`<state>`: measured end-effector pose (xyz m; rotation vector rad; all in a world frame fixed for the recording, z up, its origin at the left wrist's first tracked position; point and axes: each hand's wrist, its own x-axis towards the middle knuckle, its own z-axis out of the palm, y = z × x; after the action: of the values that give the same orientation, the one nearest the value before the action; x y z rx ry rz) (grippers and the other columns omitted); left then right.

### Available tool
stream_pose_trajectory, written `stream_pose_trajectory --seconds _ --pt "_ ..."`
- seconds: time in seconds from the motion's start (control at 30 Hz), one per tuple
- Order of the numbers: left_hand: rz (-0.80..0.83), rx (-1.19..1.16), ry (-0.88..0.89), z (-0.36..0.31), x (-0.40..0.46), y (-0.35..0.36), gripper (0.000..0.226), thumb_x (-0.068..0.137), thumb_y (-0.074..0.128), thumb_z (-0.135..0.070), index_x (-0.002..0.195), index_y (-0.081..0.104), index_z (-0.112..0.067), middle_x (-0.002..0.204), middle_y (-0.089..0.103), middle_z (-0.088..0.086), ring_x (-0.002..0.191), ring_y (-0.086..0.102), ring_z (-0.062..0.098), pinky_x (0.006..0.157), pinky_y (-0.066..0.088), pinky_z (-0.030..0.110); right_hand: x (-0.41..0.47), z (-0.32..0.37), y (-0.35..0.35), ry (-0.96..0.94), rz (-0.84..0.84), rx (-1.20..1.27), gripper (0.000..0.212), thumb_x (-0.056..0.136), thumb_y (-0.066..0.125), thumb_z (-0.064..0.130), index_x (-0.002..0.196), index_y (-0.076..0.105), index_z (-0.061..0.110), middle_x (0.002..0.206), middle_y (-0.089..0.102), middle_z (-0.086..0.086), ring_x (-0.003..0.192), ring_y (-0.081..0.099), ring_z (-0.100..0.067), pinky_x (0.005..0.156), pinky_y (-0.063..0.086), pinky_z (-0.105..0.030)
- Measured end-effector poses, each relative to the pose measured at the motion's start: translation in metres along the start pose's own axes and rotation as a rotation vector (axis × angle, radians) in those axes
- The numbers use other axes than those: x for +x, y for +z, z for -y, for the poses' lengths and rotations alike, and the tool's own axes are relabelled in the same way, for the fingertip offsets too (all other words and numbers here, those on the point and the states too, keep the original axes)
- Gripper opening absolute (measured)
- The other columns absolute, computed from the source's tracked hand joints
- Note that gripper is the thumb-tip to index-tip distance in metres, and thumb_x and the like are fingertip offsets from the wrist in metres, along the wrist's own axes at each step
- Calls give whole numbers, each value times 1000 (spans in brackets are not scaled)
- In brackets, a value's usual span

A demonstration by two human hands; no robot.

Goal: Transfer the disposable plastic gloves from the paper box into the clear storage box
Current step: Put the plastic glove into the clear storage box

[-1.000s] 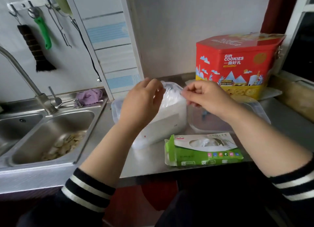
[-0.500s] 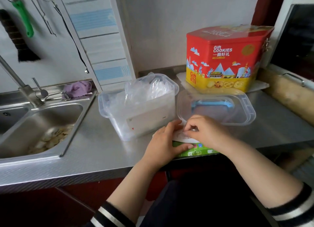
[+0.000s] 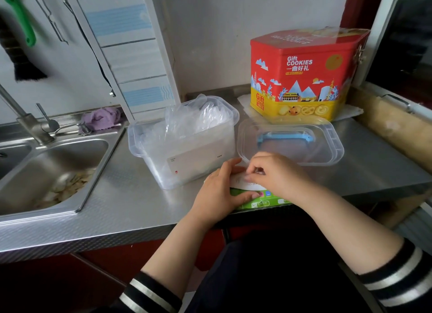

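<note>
Head view, from left to right: a steel sink (image 3: pixel 53 170) is set into the metal bench (image 3: pixel 121 202), with pale scraps lying in its basin and a tap (image 3: pixel 28 123) rising at its rear. A crumpled purple cloth (image 3: pixel 102 117) sits on the ledge behind the sink. Right of the sink stands the clear storage box (image 3: pixel 187 149), lidless, with a loose heap of disposable plastic gloves (image 3: pixel 196 118) filling it and puffing up over its rim. In front of that box, at the near edge of the bench, lies the green and white paper box (image 3: pixel 257 201), mostly covered by both hands. The left hand (image 3: pixel 222 191) holds the box down, fingers lying over its white top and thumb hooked along its green front side, so this grip is clamped on the carton. The right hand (image 3: pixel 278 174) has its fingers curled at the top opening of the carton, pinching something pale there; whether it is a glove I cannot tell. Just behind the right hand the clear lid (image 3: pixel 289 142) lies upside down, its blue handle showing through. Farther back stands a red and yellow cookie tin (image 3: pixel 301 74).
</note>
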<state>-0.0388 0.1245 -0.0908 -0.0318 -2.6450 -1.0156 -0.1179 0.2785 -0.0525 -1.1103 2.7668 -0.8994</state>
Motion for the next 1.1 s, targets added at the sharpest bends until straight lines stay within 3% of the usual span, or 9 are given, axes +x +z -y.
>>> stream_pose_trajectory --seconds 0.23,0.37,0.53,0.67,0.73,0.83,0.9,1.0,1.1 --pt "-20 3 -7 -2 -1 0 84 68 80 -53 137 41 -24 119 55 -23 119 52 6 101 42 31 -6 -6 4 -15 -244 142 13 87 67 31 79 67 21 72 61 7 67 54 -10 64 44 -34" --pt "-29 5 -4 -3 -2 -1 83 68 81 -52 136 43 -23 122 59 -15 116 54 8 99 42 28 -5 -12 7 -21 -309 272 8 88 67 25 80 66 21 74 64 5 73 59 -18 70 50 -40" --pt "-32 4 -1 -3 -1 -1 83 68 81 -54 135 43 -24 122 60 -18 115 54 5 99 43 29 -7 -14 5 -36 -396 473 8 91 63 13 86 69 9 77 65 2 68 52 -3 68 42 -23" --pt "-26 13 -8 -3 -1 -2 82 68 81 -53 135 43 -25 116 55 -25 115 52 4 100 41 25 -7 -8 -10 -2 -541 802 18 99 51 15 84 59 20 78 71 4 78 68 -12 73 55 -27" --pt "-28 6 -16 -3 -1 -1 80 68 81 -52 134 43 -26 113 53 -27 115 52 3 98 40 22 -3 -8 -23 -49 -489 770 11 96 53 30 87 56 24 90 71 6 87 68 -12 75 56 -30" --pt "-22 -9 -24 -2 -2 -2 80 68 80 -55 133 43 -29 119 57 -23 116 53 4 99 43 26 1 -4 -31 -43 -75 377 36 68 67 60 91 57 34 123 61 15 108 58 -3 91 47 -25" --pt "-24 -17 -16 -1 -2 -1 80 68 80 -53 134 43 -27 121 60 -21 116 54 4 98 43 28 2 -1 -23 -24 97 83 29 69 74 55 87 60 37 118 60 16 106 56 -6 90 45 -30" --pt "-21 -12 -23 -2 -2 0 80 68 80 -54 133 45 -25 122 61 -16 115 55 6 97 44 29 2 2 -13 -18 38 -2 17 81 70 44 76 62 30 84 61 7 79 56 -14 71 44 -32" --pt "-23 29 -63 0 -1 1 71 66 78 -59 120 50 -22 114 62 -9 107 56 12 91 47 33 2 10 -18 -42 -195 386 18 86 68 35 76 67 20 70 63 -5 63 53 -10 63 44 -30"
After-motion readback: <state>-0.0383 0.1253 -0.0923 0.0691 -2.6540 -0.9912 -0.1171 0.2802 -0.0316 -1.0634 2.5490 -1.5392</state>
